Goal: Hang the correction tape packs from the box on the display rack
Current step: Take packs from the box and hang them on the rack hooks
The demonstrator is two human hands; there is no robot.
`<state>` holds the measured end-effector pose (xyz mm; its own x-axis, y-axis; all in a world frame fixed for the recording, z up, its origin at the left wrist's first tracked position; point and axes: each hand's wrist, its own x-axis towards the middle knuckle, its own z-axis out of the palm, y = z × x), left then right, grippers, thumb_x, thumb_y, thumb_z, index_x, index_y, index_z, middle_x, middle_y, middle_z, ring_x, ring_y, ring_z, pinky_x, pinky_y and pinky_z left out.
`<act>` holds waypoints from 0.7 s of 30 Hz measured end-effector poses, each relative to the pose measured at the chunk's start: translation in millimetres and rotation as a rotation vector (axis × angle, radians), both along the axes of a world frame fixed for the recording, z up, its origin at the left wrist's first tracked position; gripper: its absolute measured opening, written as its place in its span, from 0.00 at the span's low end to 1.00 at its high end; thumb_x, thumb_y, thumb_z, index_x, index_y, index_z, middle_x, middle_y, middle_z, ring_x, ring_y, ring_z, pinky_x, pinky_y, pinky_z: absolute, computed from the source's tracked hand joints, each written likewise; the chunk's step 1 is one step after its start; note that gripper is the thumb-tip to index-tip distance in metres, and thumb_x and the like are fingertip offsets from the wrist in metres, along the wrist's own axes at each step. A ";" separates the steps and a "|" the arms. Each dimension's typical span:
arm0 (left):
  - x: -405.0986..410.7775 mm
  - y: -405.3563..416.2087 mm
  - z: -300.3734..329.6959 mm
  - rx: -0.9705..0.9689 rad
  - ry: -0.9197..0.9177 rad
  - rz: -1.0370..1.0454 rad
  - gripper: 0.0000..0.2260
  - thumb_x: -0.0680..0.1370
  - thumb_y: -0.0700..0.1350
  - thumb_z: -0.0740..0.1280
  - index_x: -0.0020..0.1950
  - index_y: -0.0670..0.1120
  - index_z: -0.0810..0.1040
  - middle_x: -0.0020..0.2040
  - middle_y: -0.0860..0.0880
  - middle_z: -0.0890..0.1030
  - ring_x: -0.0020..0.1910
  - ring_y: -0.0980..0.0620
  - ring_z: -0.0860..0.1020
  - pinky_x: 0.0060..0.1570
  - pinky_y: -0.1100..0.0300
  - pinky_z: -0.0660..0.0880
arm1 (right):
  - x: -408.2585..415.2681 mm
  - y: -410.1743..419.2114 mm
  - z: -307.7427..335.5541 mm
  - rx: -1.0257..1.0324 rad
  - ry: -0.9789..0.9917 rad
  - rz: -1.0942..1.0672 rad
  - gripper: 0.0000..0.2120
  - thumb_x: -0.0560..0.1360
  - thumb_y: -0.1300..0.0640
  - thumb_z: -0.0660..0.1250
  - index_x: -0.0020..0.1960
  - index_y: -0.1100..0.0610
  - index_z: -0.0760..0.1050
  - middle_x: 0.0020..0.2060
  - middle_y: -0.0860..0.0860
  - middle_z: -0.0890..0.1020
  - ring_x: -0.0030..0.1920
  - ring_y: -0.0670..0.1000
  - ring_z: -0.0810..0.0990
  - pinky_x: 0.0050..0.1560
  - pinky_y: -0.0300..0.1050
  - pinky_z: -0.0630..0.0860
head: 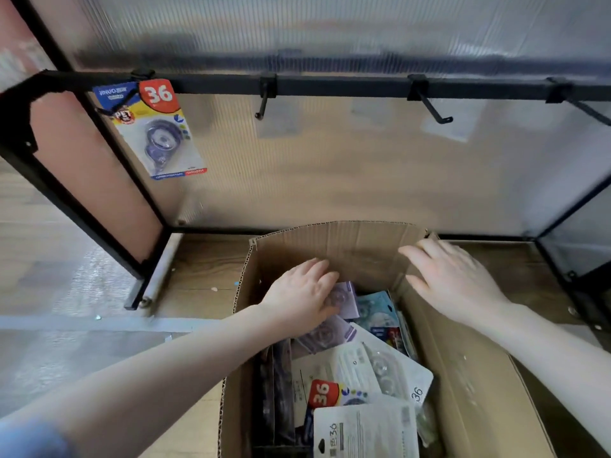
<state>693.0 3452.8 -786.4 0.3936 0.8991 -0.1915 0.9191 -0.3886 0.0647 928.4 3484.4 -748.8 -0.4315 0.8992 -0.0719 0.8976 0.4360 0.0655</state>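
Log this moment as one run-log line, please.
phase: picking | left hand: on purple pack in box | right hand: open at flap | rack: one pack hung

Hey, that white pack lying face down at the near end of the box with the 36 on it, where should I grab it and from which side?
Pinch the white pack by its near edge, the end with the hanger hole, coming from above on your side. It lies flat on top of the pile in the box with nothing over it, and gripping near the hole readies it for an empty hook. Probably easiest with the right hand.

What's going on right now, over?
Left hand open on packs in box. Right hand open on flap. One pack hung; other hooks bare.
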 end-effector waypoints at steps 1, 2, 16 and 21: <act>3.7 1.3 -7.5 -0.043 0.030 -0.028 0.26 0.81 0.55 0.57 0.76 0.46 0.59 0.76 0.45 0.59 0.76 0.46 0.56 0.71 0.54 0.56 | 0.3 0.8 -1.6 0.003 -0.004 0.008 0.20 0.79 0.50 0.58 0.70 0.51 0.64 0.63 0.50 0.71 0.64 0.53 0.69 0.64 0.48 0.66; 7.2 2.0 -15.6 -0.096 0.049 -0.048 0.25 0.81 0.53 0.58 0.75 0.46 0.61 0.75 0.44 0.62 0.74 0.46 0.59 0.69 0.53 0.60 | 0.4 1.7 -3.2 0.005 -0.003 0.017 0.19 0.79 0.50 0.59 0.69 0.52 0.65 0.61 0.50 0.72 0.63 0.53 0.70 0.63 0.48 0.67; 33.6 11.4 -79.5 -0.450 0.198 0.520 0.32 0.82 0.58 0.52 0.76 0.35 0.52 0.71 0.38 0.66 0.68 0.41 0.69 0.64 0.52 0.68 | 1.9 10.9 -22.8 -0.060 -0.033 0.060 0.18 0.80 0.50 0.56 0.69 0.50 0.64 0.60 0.49 0.71 0.62 0.52 0.70 0.61 0.46 0.68; 38.2 7.5 -87.3 -0.444 0.087 0.653 0.42 0.79 0.63 0.56 0.76 0.35 0.41 0.72 0.36 0.60 0.69 0.40 0.66 0.62 0.52 0.68 | 2.1 14.7 -27.4 -0.075 -0.039 0.075 0.20 0.80 0.49 0.56 0.71 0.50 0.60 0.62 0.49 0.69 0.63 0.52 0.69 0.62 0.45 0.66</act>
